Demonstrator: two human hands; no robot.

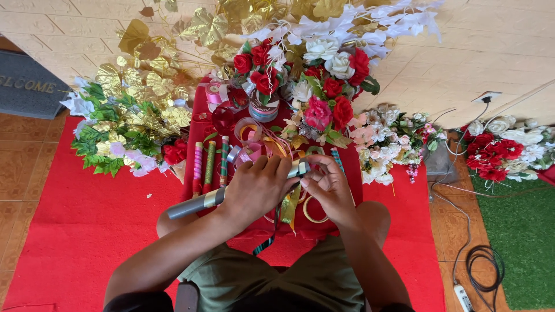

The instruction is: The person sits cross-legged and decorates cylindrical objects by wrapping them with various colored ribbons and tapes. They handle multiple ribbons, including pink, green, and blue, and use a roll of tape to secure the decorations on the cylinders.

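My left hand (257,186) is wrapped around a grey metallic rod (193,205) that sticks out to the left, with a gold band on it. My right hand (328,186) pinches the rod's other end, where silver ribbon (299,168) is wound. Gold and dark striped ribbon tails (289,209) hang down below my hands. A tape ring (314,211) lies under my right hand. I sit over a low red-covered table (199,133).
Three patterned wrapped sticks (209,166) and ribbon spools (263,107) lie on the table. Red and white artificial flowers (324,81), gold leaves (144,81) and pink blossoms (381,141) surround it. A red carpet (75,225), green turf (520,231), cables and a power strip (463,296) lie around.
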